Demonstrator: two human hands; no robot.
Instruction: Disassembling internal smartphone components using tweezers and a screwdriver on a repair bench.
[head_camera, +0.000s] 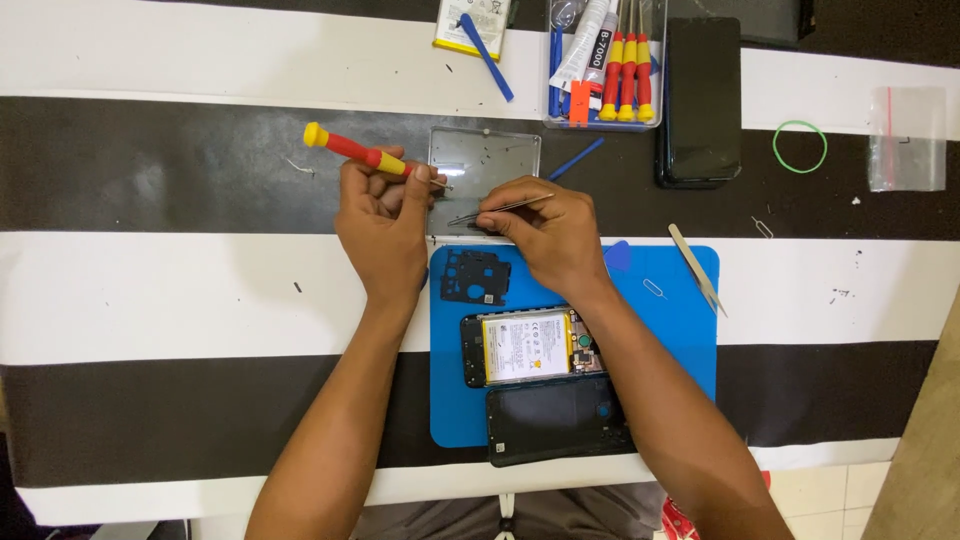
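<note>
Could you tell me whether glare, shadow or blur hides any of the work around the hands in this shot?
Head view: light is even and soft, with faint shadows; the left hand with its red-and-yellow screwdriver and the right hand with tweezers are sharp; the clear tray shows a pale sheen; the dark stripe reflects dully; frame edges bend slightly.

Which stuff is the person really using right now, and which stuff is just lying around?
In use:
- red and yellow screwdriver, held in the left hand
- tweezers, held in the right hand
- clear tray with tiny screws
- opened phone on the blue mat

Lying about:
- green rubber band
- spare tweezers
- black phone
- small plastic bag
- blue pry stick
</note>
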